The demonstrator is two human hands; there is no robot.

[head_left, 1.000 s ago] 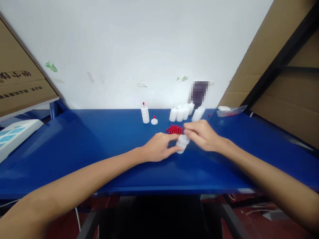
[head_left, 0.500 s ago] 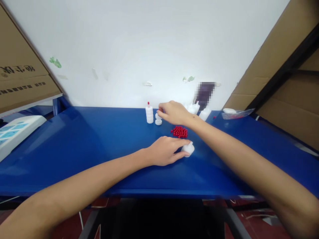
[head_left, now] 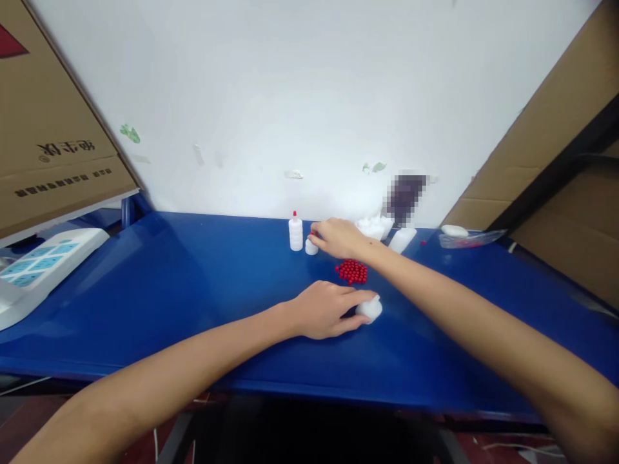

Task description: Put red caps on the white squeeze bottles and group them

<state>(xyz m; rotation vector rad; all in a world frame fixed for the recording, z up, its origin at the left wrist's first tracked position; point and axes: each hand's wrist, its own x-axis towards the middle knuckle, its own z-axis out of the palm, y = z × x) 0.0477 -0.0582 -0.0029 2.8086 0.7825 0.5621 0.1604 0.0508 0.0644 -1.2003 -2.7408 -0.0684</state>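
My left hand rests on the blue table with its fingers closed round a small white bottle lying on its side. My right hand reaches to the back of the table and pinches a white cap with a red tip. That cap sits right beside an upright white bottle with a red nozzle. A pile of several small red caps lies between my two hands.
More white bottles are grouped by the wall at the back right. A clear plastic bag lies further right. A white device with blue panels sits at the left edge, and cardboard boxes stand on both sides.
My right hand has left the bottle and reached back to the cap beside the upright bottle. My left hand stays on the lying bottle. The view has tilted slightly.
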